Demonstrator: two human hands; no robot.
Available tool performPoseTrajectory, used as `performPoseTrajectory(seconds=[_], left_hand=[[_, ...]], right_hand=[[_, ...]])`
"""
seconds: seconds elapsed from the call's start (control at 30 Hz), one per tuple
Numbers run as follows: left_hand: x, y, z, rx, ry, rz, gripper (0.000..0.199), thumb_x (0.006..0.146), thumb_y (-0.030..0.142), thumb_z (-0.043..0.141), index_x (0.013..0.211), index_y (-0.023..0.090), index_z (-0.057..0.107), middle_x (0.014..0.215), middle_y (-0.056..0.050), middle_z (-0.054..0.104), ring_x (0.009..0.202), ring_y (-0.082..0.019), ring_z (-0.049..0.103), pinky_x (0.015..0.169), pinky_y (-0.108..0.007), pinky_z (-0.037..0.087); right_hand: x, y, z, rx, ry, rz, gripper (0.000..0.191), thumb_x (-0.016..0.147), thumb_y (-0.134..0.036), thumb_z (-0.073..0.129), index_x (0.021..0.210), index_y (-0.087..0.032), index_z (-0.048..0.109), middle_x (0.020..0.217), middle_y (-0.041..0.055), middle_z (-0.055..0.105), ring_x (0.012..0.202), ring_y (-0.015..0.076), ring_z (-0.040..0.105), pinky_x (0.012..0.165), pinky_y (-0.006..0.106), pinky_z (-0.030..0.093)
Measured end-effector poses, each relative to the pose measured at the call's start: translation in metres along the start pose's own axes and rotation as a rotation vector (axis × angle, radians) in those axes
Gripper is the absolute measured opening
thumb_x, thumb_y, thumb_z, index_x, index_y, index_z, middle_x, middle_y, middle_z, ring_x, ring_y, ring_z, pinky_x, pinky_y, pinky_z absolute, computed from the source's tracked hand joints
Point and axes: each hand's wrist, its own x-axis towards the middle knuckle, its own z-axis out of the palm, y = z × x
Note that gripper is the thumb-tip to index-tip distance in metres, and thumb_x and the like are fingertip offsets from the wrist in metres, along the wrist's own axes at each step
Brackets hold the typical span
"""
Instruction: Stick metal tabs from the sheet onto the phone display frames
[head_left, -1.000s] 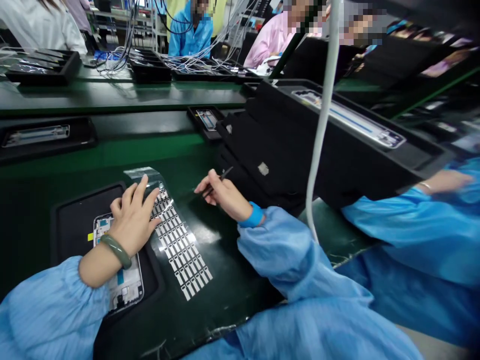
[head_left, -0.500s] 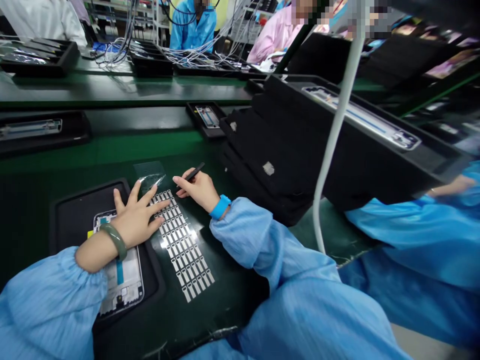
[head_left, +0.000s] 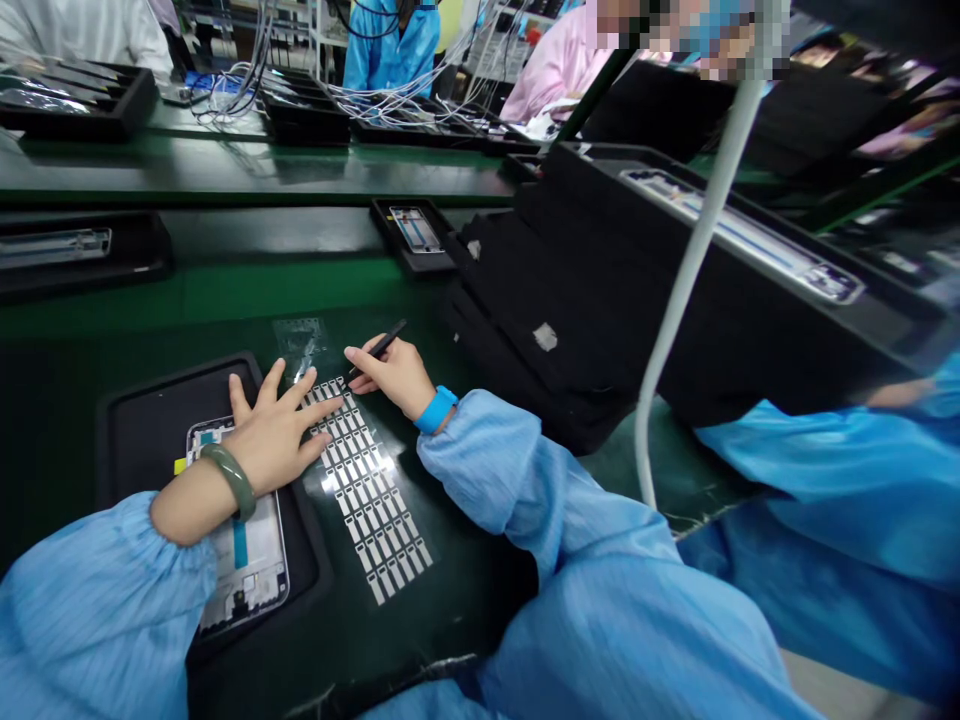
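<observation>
My left hand (head_left: 274, 432) lies with its fingers spread, over a tray and the upper left part of a sheet of small white stickers (head_left: 367, 490). Its index finger and thumb reach onto the sheet. In a pinch, my right hand (head_left: 397, 375) grips black tweezers (head_left: 386, 340), their tip down at the sheet's top right corner. Under my left wrist, a phone frame (head_left: 247, 560) with blue strips and a yellow tab sits in a black tray (head_left: 150, 410), partly hidden by my forearm. Clear film (head_left: 300, 340) lies just beyond my left fingertips.
Stacked black trays (head_left: 555, 300) rise at the right, the top one bearing a phone frame (head_left: 742, 235). A pale cable (head_left: 686, 300) hangs in front of them. Small trays (head_left: 416, 262) with frames stand farther back. A co-worker's blue sleeve (head_left: 825, 450) is at the right.
The tweezers' tip has come down to the sheet's top right corner, my right hand shifting very slightly. My left hand stays in place. The view has tilted a little.
</observation>
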Motion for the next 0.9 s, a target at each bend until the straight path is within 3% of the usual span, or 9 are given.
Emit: performPoseTrajectory(seconds=[0.37, 0.5, 0.6, 0.7, 0.8, 0.9], left_hand=[[0.002, -0.001, 0.003, -0.173, 0.054, 0.035, 0.04, 0.083, 0.036, 0.052, 0.123, 0.037, 0.055, 0.148, -0.007, 0.035, 0.139, -0.043, 0.008, 0.093, -0.078, -0.01], [0.002, 0.004, -0.003, -0.244, 0.104, 0.028, 0.042, 0.074, 0.038, 0.065, 0.116, 0.037, 0.06, 0.151, -0.005, 0.029, 0.14, -0.041, 0.008, 0.096, -0.076, -0.008], [0.001, 0.001, -0.013, -0.323, 0.214, 0.005, 0.048, 0.069, 0.048, 0.07, 0.115, 0.038, 0.059, 0.152, -0.002, 0.026, 0.14, -0.036, 0.012, 0.102, -0.073, 0.0], [-0.008, -0.003, -0.024, -0.443, 0.361, -0.066, 0.039, 0.078, 0.053, 0.058, 0.11, 0.031, 0.061, 0.133, -0.003, 0.052, 0.13, -0.025, 0.037, 0.108, -0.057, 0.023], [-0.023, -0.007, -0.03, -0.574, 0.475, -0.102, 0.027, 0.082, 0.045, 0.055, 0.096, 0.022, 0.064, 0.109, -0.003, 0.063, 0.109, -0.017, 0.053, 0.099, -0.037, 0.04], [-0.038, -0.014, -0.034, -0.688, 0.527, -0.115, 0.017, 0.083, 0.034, 0.056, 0.083, 0.019, 0.064, 0.099, -0.004, 0.065, 0.1, -0.016, 0.057, 0.093, -0.032, 0.044]], right_hand=[[0.001, -0.014, -0.002, 0.107, 0.011, 0.138, 0.006, 0.079, -0.008, 0.059, 0.08, -0.013, 0.056, 0.057, 0.001, 0.064, 0.046, 0.0104, 0.063, 0.045, 0.019, 0.056], [-0.004, -0.027, -0.005, 0.244, -0.011, 0.143, 0.007, 0.076, -0.014, 0.064, 0.083, -0.014, 0.061, 0.062, 0.0027, 0.067, 0.046, 0.0065, 0.061, 0.047, 0.013, 0.054], [-0.004, -0.038, 0.004, 0.337, 0.018, 0.109, 0.013, 0.067, -0.018, 0.073, 0.079, -0.018, 0.067, 0.066, 0.0044, 0.067, 0.049, 0.0064, 0.062, 0.049, 0.01, 0.052], [-0.014, -0.05, 0.025, 0.358, -0.02, 0.063, 0.024, 0.056, -0.025, 0.082, 0.077, -0.02, 0.069, 0.066, 0.0052, 0.067, 0.045, 0.0069, 0.06, 0.046, 0.01, 0.051], [-0.03, -0.061, 0.051, 0.342, -0.071, -0.023, 0.035, 0.049, -0.031, 0.086, 0.077, -0.02, 0.068, 0.065, 0.0054, 0.068, 0.044, 0.0088, 0.06, 0.044, 0.013, 0.052], [-0.038, -0.067, 0.069, 0.304, -0.137, -0.103, 0.036, 0.051, -0.034, 0.085, 0.078, -0.019, 0.067, 0.063, 0.0052, 0.068, 0.044, 0.0111, 0.062, 0.046, 0.017, 0.054]])
